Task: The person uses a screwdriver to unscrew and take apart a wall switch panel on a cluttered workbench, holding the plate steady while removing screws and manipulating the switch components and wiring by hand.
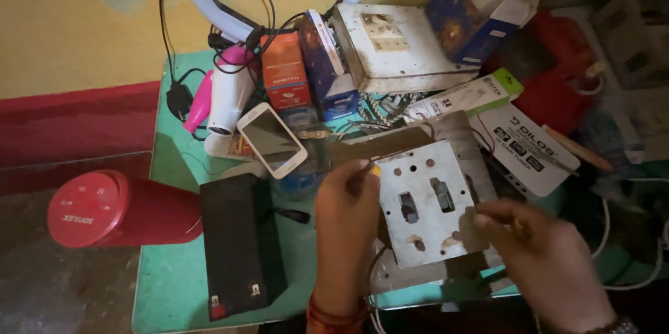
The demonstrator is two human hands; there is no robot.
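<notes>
Your left hand pinches the grey switch plate top-left edge; your right hand fingers close on its right edge. 2 switches visible; lower plate edge hidden.

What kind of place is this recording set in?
Probably a small electrical repair bench, in a home or shop. Both hands, left hand and right hand, hold a grey switch plate over a cluttered green table bearing a black battery, an old switchboard and tangled cables.
</notes>
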